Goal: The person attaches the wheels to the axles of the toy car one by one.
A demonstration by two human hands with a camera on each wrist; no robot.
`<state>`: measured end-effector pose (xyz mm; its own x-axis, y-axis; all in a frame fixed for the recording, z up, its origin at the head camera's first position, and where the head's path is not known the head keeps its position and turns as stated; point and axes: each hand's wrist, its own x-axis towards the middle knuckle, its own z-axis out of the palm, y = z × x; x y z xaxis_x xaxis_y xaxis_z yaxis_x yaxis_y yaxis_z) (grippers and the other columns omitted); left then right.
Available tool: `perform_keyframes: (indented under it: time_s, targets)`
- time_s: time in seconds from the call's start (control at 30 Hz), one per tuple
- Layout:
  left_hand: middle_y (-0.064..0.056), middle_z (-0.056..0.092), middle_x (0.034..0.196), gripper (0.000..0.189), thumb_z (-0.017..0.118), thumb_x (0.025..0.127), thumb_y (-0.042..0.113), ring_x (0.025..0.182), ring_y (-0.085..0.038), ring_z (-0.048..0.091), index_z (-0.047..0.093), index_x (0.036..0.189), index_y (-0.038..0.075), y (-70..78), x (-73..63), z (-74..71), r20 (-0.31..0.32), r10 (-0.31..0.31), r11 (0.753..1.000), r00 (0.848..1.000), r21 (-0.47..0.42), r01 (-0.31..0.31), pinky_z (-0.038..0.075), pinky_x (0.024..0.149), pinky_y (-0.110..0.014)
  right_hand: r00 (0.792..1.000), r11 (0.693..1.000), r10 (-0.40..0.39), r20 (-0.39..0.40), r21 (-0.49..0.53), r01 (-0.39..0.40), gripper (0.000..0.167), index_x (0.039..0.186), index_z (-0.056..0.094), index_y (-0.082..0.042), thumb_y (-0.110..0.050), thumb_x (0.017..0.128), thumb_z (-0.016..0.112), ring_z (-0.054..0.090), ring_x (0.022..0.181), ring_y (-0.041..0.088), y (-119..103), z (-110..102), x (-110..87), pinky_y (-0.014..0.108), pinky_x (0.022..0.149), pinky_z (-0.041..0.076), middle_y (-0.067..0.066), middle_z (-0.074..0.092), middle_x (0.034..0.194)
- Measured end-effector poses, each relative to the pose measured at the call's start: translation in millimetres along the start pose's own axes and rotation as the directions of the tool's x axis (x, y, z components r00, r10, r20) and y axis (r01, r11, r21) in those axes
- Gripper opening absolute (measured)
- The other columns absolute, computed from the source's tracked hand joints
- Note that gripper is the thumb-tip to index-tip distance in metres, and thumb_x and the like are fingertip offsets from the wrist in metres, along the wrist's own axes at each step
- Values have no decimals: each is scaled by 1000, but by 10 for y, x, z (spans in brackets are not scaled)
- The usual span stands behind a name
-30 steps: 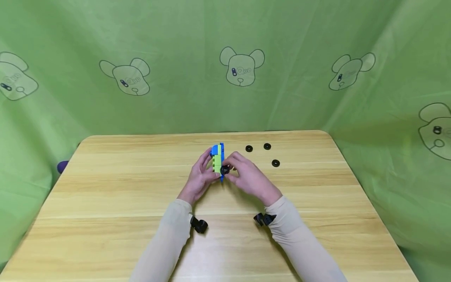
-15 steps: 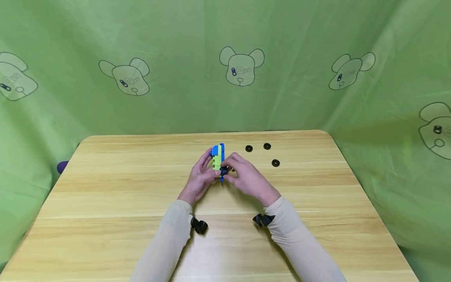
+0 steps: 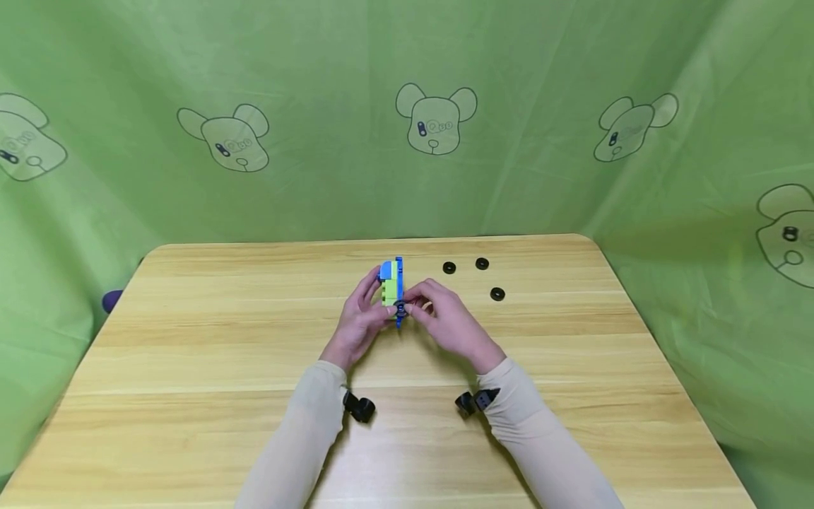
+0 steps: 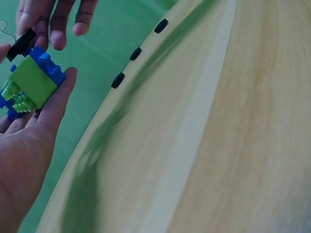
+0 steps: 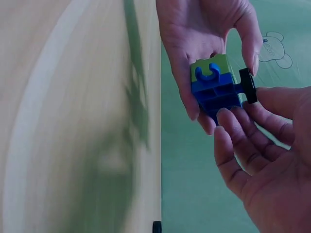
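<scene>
A toy vehicle of blue and lime-green building blocks (image 3: 391, 290) is held up on its side over the table by my left hand (image 3: 356, 325). In the right wrist view its blue underside (image 5: 216, 94) shows a hook and a short peg at one side. A black tire (image 5: 248, 86) sits at the end of that peg, and the left thumb touches its upper edge. My right hand (image 3: 454, 322) pinches the tire from the other side, its thumb against the outer face and other fingers curled below the blocks. The left wrist view shows the tire (image 4: 21, 45) edge-on.
Three loose black tires lie on the wooden table (image 3: 222, 353) beyond the right hand: one (image 3: 449, 268) nearest the vehicle, another (image 3: 482, 264) behind, a third (image 3: 497, 294) to the right. A green cloth (image 3: 331, 184) hangs behind and beside the table.
The tire has shifted slightly left and lines up with the vehicle's blue side. My right fingers have changed their hold on it. My left hand and the loose tires stay nearly in place.
</scene>
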<state>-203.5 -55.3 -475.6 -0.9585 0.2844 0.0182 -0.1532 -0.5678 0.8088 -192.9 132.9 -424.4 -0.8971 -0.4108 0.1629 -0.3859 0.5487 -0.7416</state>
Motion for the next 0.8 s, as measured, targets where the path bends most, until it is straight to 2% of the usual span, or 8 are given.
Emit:
perform_keyframes:
  time_s: [0.17, 0.27, 0.47, 0.7, 0.8]
  targets:
    - [-7, 20, 160, 91, 59, 78, -17, 132, -40, 41, 24, 156, 14, -1, -8, 0, 8, 2, 1000, 1000, -8, -2, 47, 100, -47, 995, 987, 96, 31, 124, -99, 20, 116, 63, -6, -16, 98, 62, 61, 92, 18, 35, 29, 1, 32, 81, 54, 1, 64, 100]
    - [-7, 20, 160, 91, 59, 78, -17, 132, -40, 41, 24, 156, 16, 4, -10, 1, 14, 6, 1000, 1000, -14, -5, 47, 99, -46, 990, 973, 123, 68, 190, -134, 26, 120, 63, -3, -17, 99, 59, 63, 93, 25, 48, 37, -4, 37, 80, 55, 4, 66, 101]
    - [-8, 18, 160, 92, 58, 78, -17, 131, -41, 42, 23, 157, 15, 8, -9, 9, 34, 20, 1000, 999, 2, -20, 49, 98, -43, 984, 920, 135, 120, 355, -169, 28, 122, 60, 7, -10, 100, 56, 65, 91, 33, 75, 37, -1, 52, 86, 54, 13, 67, 101]
    - [-7, 18, 160, 91, 57, 79, -20, 131, -41, 42, 25, 156, 16, 9, -21, 28, 43, 21, 1000, 999, -6, -21, 50, 96, -43, 981, 860, 150, 125, 473, -192, 26, 118, 59, 12, -6, 98, 58, 65, 92, 34, 84, 52, -1, 55, 90, 52, 18, 66, 103]
    - [-7, 16, 160, 92, 56, 79, -20, 130, -41, 43, 23, 157, 15, 13, -23, 31, 65, 27, 1000, 998, -16, -26, 51, 96, -43, 982, 846, 153, 115, 497, -190, 27, 118, 59, 13, -5, 98, 58, 66, 89, 32, 75, 54, -8, 54, 89, 52, 18, 67, 101]
